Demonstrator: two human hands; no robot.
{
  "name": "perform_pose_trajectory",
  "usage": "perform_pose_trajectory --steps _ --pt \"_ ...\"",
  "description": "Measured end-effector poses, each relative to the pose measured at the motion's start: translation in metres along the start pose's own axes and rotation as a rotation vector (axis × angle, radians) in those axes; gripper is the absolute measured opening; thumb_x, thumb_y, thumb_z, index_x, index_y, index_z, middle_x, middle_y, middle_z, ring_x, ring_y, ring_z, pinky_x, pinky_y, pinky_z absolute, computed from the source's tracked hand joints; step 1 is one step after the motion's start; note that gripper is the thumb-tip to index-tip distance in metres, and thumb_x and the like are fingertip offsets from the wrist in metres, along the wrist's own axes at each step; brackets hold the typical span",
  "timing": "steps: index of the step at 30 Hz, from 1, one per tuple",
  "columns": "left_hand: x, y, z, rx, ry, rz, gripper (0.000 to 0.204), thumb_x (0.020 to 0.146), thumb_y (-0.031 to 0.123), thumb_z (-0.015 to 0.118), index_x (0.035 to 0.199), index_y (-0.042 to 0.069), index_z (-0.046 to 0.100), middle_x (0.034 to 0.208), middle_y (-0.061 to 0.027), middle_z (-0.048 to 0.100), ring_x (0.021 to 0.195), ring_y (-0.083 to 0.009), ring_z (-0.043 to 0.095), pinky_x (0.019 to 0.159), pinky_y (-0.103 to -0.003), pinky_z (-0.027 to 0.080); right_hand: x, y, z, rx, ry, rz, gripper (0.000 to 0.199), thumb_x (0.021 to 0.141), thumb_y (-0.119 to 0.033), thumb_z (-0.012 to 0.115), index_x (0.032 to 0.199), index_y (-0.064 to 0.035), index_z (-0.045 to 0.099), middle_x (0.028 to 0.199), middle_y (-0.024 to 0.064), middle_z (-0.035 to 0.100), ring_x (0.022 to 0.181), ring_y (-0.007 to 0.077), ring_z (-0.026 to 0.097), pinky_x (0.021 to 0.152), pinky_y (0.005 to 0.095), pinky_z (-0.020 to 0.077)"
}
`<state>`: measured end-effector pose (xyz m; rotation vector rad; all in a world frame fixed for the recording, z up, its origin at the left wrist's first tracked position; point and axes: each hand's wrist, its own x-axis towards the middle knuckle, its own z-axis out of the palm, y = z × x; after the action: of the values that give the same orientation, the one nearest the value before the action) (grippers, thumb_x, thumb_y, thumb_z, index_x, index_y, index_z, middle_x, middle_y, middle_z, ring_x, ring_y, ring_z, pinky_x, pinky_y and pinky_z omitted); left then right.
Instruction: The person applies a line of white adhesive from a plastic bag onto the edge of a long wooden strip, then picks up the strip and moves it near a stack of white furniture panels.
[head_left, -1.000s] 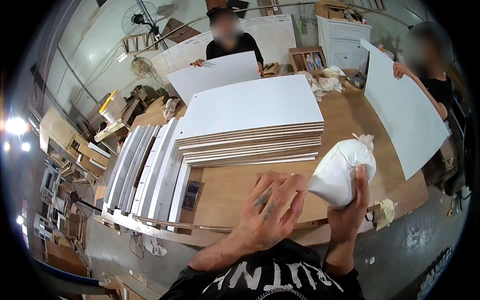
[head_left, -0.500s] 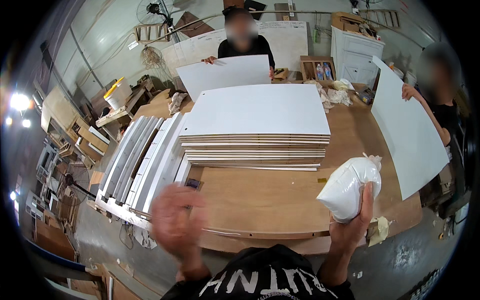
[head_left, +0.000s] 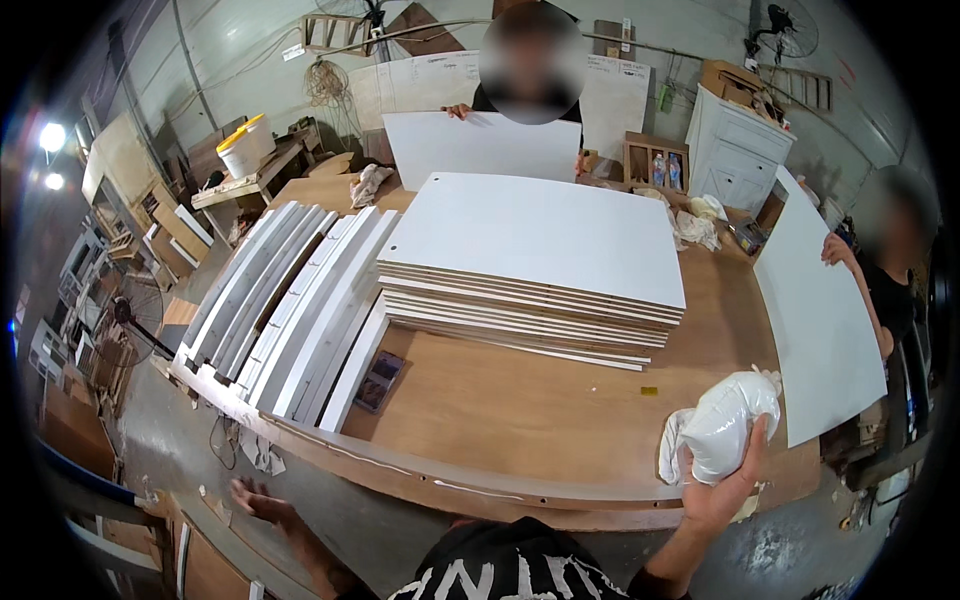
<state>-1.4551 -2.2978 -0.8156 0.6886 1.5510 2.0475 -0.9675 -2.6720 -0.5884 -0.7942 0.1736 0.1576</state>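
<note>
White bundle (head_left: 725, 425) gripped, right hand (head_left: 722, 490) raised.

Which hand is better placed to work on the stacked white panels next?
Right, probably. The right hand grips the white cloth bundle over the workbench, near the stack of white panels; the left hand hangs empty below the bench edge.

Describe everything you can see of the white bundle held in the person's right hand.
The white bundle looks like soft cloth or plastic wadded into a plump, rounded lump, with a knotted or bunched end at its top right and a loose flap hanging at its lower left. The right hand grips it from below, thumb up its side, holding it above the near edge of the wooden table. Nothing else touches it.
</note>
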Motion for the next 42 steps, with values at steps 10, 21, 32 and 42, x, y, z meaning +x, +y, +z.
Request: perform_pose_trajectory --steps 10,21,32,42 --pt "-0.028 -0.215 -0.031 -0.103 -0.28 -0.887 0.083 0.086 0.068 0.028 0.14 0.006 0.025 0.143 -0.0118 0.031 0.127 -0.0304 0.033 0.104 -0.043 0.028 -0.009 0.001 0.014 -0.065 0.015 -0.023 0.043 0.082 -0.045 0.06 0.119 -0.0233 0.052 0.114 -0.0042 0.053 0.1 0.0144 0.052 0.065 0.0337 0.0444" --pt "-0.065 -0.191 -0.012 -0.219 -0.248 -0.901 0.078 0.088 0.067 0.023 0.146 0.02 0.004 0.14 -0.0139 0.036 0.122 -0.0307 0.04 0.1 -0.048 0.033 -0.015 0.003 0.018 -0.088 0.072 -0.062 0.043 0.081 -0.047 0.061 0.115 -0.0226 0.052 0.109 -0.0045 0.054 0.093 0.0141 0.053 0.063 0.0314 0.0432" --pt "-0.072 -0.178 -0.052 -0.142 -0.176 -1.01 0.079 0.087 0.066 0.029 0.145 0.018 0.007 0.134 -0.0078 0.046 0.128 -0.0232 0.037 0.104 -0.05 0.018 -0.009 0.004 0.016 -0.134 0.062 -0.119 0.05 0.083 -0.046 0.059 0.124 -0.0191 0.049 0.118 -0.0001 0.054 0.103 0.0184 0.054 0.07 0.0367 0.0475" --pt "-0.153 -0.22 -0.035 -0.572 -0.776 -1.282 0.059 0.086 0.054 0.043 0.126 0.01 0.047 0.126 -0.0101 0.051 0.115 -0.031 0.048 0.096 -0.047 0.04 -0.007 0.004 0.016 -0.098 0.039 -0.105 0.05 0.084 -0.044 0.058 0.123 -0.0156 0.049 0.117 0.0 0.054 0.099 0.0177 0.056 0.072 0.0359 0.0477"
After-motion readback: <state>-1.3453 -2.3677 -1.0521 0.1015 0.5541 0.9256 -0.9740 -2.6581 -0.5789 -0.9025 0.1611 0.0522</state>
